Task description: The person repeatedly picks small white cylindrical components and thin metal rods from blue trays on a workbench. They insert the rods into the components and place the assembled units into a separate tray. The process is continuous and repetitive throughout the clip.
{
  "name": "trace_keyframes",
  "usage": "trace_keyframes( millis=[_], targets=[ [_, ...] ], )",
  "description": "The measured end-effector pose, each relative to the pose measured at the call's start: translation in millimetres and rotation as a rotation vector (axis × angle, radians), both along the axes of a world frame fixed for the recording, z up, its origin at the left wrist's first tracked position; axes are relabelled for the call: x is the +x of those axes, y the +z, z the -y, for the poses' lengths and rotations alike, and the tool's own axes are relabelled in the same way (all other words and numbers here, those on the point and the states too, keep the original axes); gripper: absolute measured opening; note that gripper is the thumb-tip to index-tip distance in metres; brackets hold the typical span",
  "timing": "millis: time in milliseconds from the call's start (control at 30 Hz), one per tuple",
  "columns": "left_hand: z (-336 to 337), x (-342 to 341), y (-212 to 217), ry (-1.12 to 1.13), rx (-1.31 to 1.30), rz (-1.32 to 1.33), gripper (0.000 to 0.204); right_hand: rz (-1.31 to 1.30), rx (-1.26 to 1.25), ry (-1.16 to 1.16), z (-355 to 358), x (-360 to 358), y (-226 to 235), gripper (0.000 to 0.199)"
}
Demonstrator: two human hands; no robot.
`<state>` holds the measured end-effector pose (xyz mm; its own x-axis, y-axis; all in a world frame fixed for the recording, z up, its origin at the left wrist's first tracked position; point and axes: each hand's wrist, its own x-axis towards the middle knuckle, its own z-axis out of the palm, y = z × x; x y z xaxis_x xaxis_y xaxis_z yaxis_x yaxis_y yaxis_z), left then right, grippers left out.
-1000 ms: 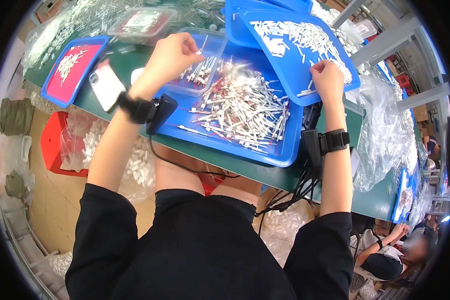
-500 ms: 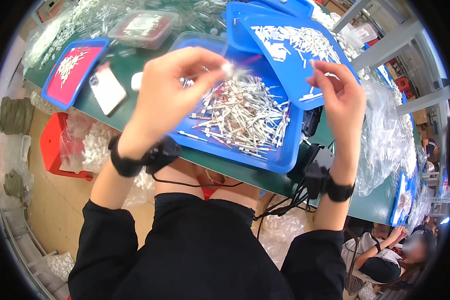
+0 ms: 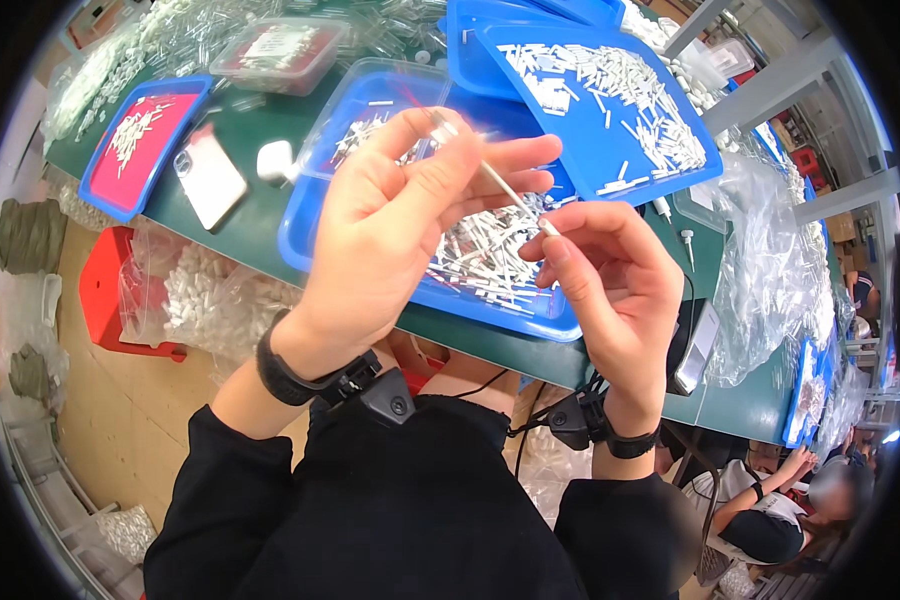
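A thin white stick (image 3: 510, 192) slants between my hands above a blue tray (image 3: 298, 232). My left hand (image 3: 380, 225) pinches its upper end between thumb and forefinger, the other fingers stretched out to the right. Fine reddish strands show blurred above that grip. At the lower end, my right hand (image 3: 620, 285) pinches a small white piece at the stick's tip with thumb and forefinger; whether the two are joined I cannot tell. Below lies a pile of similar white sticks (image 3: 495, 265), partly hidden by my hands. Another heap sits in a clear container behind my left hand.
A blue tray (image 3: 578, 150) of short white tubes overlaps the back right. To the left are a red-lined blue tray (image 3: 160, 165), a phone (image 3: 210, 180) and a white case (image 3: 274, 160). Clear plastic bags (image 3: 760, 270) lie right. A co-worker (image 3: 770, 520) sits at lower right.
My hands have come together from apart. The left moved right and down, the right moved left and down from the tube tray; the stick now spans between them.
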<state>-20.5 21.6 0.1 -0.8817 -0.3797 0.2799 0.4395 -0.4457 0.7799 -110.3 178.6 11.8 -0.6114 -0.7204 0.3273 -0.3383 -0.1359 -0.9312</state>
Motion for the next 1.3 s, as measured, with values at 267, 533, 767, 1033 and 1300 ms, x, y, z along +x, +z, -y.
trace_keyframes(
  millis=[267,533,767,1033,1300],
  targets=[
    [-10.5,-0.7,-2.7,0.068,-0.026,0.001,0.014,0.076,-0.042,0.011,-2.2,1.1,-0.1,0.015],
    [-16.3,-3.9,-7.8,0.165,-0.019,-0.013,0.014,0.045,-0.038,-0.016,-2.2,-0.1,-2.7,0.015],
    [-19.4,-2.9,-7.4,0.180,-0.018,0.009,0.014,0.035,-0.032,-0.022,-2.6,-2.0,-6.4,0.015],
    [-29.3,-5.1,-18.7,0.142,-0.061,-0.004,0.011,-0.261,0.009,-0.142,1.2,0.7,-13.1,0.015],
    [-10.2,-3.6,-17.2,0.050,-0.265,0.087,0.025,-0.238,0.060,-0.224,-5.4,-4.8,-13.3,0.007]
  ],
)
